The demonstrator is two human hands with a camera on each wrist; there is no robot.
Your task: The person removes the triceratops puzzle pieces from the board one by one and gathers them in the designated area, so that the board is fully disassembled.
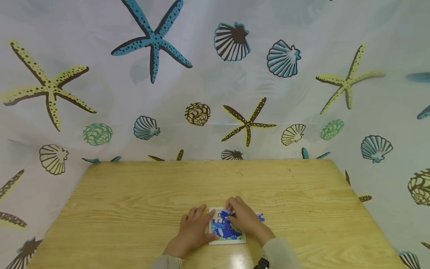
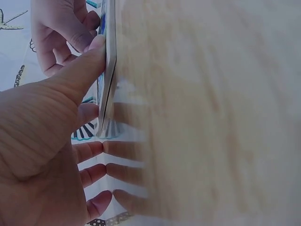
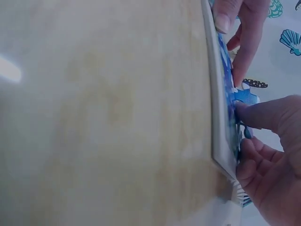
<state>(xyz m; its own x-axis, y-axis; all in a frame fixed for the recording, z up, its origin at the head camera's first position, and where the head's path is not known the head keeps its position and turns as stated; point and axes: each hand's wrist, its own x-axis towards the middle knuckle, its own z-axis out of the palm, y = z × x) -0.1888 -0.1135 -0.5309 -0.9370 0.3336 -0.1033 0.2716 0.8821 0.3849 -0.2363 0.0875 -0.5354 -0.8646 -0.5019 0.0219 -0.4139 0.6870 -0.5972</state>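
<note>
White-framed puzzle [image 1: 227,234], left hand [image 1: 193,228] spread alongside, right hand [image 1: 246,216] pinching piece [image 3: 247,96]

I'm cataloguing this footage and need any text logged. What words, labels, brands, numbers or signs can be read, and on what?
None: no readable text in any view.
Puzzle: a picture; no lettering shows on its uncovered part.
Cloth: printed starfish and shells, no words.
Table: small dark marks near the far edge, too small to tell whether they are writing.
Dark item by the right sleeve: no lettering discernible.
</note>
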